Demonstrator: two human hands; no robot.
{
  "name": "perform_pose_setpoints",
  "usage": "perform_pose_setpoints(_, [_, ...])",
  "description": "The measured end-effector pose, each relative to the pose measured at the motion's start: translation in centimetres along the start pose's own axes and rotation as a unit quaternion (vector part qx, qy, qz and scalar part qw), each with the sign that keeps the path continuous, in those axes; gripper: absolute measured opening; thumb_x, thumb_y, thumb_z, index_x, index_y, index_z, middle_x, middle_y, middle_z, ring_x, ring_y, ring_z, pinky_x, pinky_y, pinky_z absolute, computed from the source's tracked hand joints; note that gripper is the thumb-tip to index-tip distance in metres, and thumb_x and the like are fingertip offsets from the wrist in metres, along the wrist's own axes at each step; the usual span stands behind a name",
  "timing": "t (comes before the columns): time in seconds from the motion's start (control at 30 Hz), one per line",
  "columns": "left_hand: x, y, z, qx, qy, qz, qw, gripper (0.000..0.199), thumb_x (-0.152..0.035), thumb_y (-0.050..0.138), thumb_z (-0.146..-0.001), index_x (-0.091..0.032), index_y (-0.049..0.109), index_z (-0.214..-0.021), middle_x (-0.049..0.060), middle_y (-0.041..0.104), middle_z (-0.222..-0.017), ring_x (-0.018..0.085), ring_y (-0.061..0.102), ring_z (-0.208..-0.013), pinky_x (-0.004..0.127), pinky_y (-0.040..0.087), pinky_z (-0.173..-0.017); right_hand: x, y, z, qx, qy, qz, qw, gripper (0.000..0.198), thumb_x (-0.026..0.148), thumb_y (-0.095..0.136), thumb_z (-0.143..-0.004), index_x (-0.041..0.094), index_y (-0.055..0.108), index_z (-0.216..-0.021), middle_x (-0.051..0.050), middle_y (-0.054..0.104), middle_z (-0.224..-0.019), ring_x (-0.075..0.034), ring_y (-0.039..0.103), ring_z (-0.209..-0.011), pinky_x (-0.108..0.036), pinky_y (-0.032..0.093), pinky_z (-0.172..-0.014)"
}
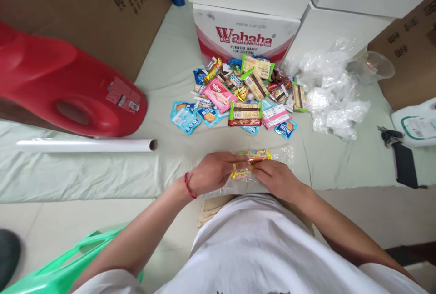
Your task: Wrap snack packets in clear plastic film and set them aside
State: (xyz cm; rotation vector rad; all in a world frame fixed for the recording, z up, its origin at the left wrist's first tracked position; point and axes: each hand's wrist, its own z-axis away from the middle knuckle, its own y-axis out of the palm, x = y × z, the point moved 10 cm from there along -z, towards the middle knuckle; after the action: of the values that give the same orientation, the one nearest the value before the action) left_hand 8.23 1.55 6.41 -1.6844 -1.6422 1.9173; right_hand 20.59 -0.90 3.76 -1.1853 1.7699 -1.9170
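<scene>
Two yellow snack packets (260,154) lie side by side on a clear plastic bag (284,157) near the table's front edge. My left hand (214,171), with a red cord at the wrist, reaches over them from the left. Its fingers are stretched out flat across the packets. From the right, my right hand (277,178) has its fingers curled and pressed together at the packets' edge, close to my left fingertips. Its thumb is partly hidden. Just beyond is a heap of wrapped snacks, among them a pink nabati packet (220,94) and blue biscuit packets (185,119).
A white and red Wahaha carton (247,32) stands behind the heap. Crumpled clear plastic bags (335,89) lie to its right, near keys (390,135) and a black phone-like object (404,165). At left are a red jug (75,89) and a white roll (88,145).
</scene>
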Motion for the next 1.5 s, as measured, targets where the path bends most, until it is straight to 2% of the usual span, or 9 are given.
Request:
perform_pose_setpoints(0.17, [0.8,1.0,1.4,0.012,0.006,-0.037,0.999,0.055,-0.010,0.041,-0.098,-0.039,0.066,-0.138,0.000,0.069,-0.139,0.018,0.073,-0.107,0.033,0.062,-0.090,1.1,-1.6,1.8,-0.063,-0.025,0.041,0.997,0.031,0.046,0.057,-0.104,0.020,0.072,-0.112,-0.010,0.076,-0.106,-0.024,0.065,-0.095,-0.038,0.050,-0.082])
perform_pose_setpoints(0.3, [0.4,1.9,2.4,0.026,0.006,-0.101,0.995,0.048,-0.017,0.038,-0.103,-0.034,0.068,-0.136,0.005,0.071,-0.138,0.021,0.072,-0.097,0.036,0.062,-0.084,0.8,-1.1,3.8,-0.073,0.038,0.077,0.994,0.050,0.061,0.064,-0.095,0.018,0.070,-0.120,-0.012,0.075,-0.103,-0.028,0.058,-0.090,-0.044,0.045,-0.078])
perform_pose_setpoints(0.43, [0.1,2.4,2.7,0.020,0.014,-0.138,0.990,0.047,-0.019,0.036,-0.104,-0.032,0.070,-0.134,0.007,0.069,-0.140,0.020,0.070,-0.093,0.035,0.061,-0.083,1.1,0.4,5.3,-0.059,0.077,0.087,0.991,0.026,0.039,0.062,-0.102,0.021,0.072,-0.117,-0.009,0.074,-0.095,-0.027,0.055,-0.089,-0.044,0.040,-0.078])
perform_pose_setpoints(0.57, [-0.4,2.5,2.9,0.013,0.039,-0.174,0.984,0.043,-0.018,0.039,-0.104,-0.030,0.072,-0.129,0.007,0.069,-0.140,0.020,0.069,-0.093,0.034,0.060,-0.080,1.9,-0.7,5.4,-0.097,0.061,0.042,0.993,0.017,0.018,0.060,-0.100,0.025,0.075,-0.106,-0.006,0.074,-0.093,-0.023,0.055,-0.088,-0.041,0.042,-0.080])
perform_pose_setpoints(0.77, [-1.0,3.1,3.0,0.043,0.061,-0.263,0.962,0.040,-0.014,0.044,-0.102,-0.024,0.071,-0.130,0.008,0.068,-0.141,0.017,0.068,-0.085,0.031,0.058,-0.071,1.0,-3.8,1.9,-0.137,0.017,-0.062,0.988,0.019,0.022,0.055,-0.104,0.023,0.072,-0.113,-0.007,0.072,-0.105,-0.019,0.065,-0.094,-0.034,0.049,-0.080])
perform_pose_setpoints(0.97, [-0.5,3.3,3.0,0.052,0.034,-0.241,0.969,0.045,-0.008,0.043,-0.098,-0.023,0.069,-0.132,0.007,0.065,-0.145,0.018,0.071,-0.090,0.032,0.058,-0.073,-2.0,-2.1,-1.8,-0.087,0.112,-0.085,0.986,0.022,0.030,0.053,-0.105,0.023,0.073,-0.109,-0.007,0.068,-0.112,-0.015,0.067,-0.082,-0.028,0.048,-0.068])
perform_pose_setpoints(1.23, [-0.9,3.7,4.1,0.047,0.039,-0.144,0.988,0.060,-0.007,0.051,-0.082,-0.020,0.056,-0.140,0.014,0.053,-0.157,0.021,0.071,-0.103,0.035,0.056,-0.082,-3.4,-0.8,-2.8,-0.036,0.209,-0.077,0.974,0.016,0.030,0.055,-0.099,0.021,0.067,-0.092,-0.003,0.065,-0.099,-0.014,0.061,-0.073,-0.027,0.036,-0.061])
perform_pose_setpoints(1.4, [-1.0,3.0,5.0,-0.054,0.042,-0.163,0.984,0.020,-0.020,0.056,-0.098,-0.021,0.066,-0.114,0.013,0.070,-0.136,0.021,0.070,-0.094,0.035,0.052,-0.079,-3.4,-0.8,-2.8,-0.032,0.216,-0.069,0.973,0.016,0.029,0.054,-0.100,0.021,0.065,-0.091,-0.003,0.064,-0.097,-0.015,0.061,-0.073,-0.027,0.034,-0.061])
perform_pose_setpoints(1.5, [0.5,0.9,6.5,-0.162,-0.041,-0.093,0.982,0.012,-0.020,0.056,-0.100,-0.021,0.068,-0.098,0.009,0.078,-0.111,0.018,0.068,-0.087,0.033,0.052,-0.078,-3.4,-0.9,-2.8,-0.041,0.213,-0.072,0.973,0.019,0.030,0.051,-0.101,0.021,0.063,-0.090,-0.003,0.063,-0.097,-0.015,0.060,-0.072,-0.027,0.035,-0.062])
